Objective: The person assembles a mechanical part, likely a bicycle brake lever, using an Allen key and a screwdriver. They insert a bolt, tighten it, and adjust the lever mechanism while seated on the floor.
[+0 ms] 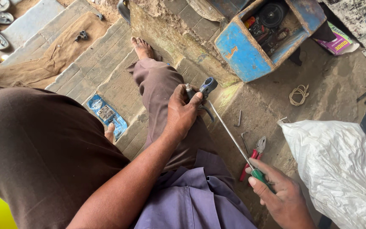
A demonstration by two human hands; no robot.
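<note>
My left hand [183, 112] clamps a small, rigid metal fitting [206, 87] over my knee, while my right hand [278, 193] grips the green-handled screwdriver [234, 138], light, stiff, best held by its handle.

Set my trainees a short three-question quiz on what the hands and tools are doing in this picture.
1. True or false: the right hand grips a green-handled screwdriver.
2. What does the left hand hold? A) small blue-grey metal part B) hammer C) rope
3. Fill in: red-handled ____ lie on the floor beside the screwdriver.

Key: 1 true; 2 A; 3 pliers.
</note>
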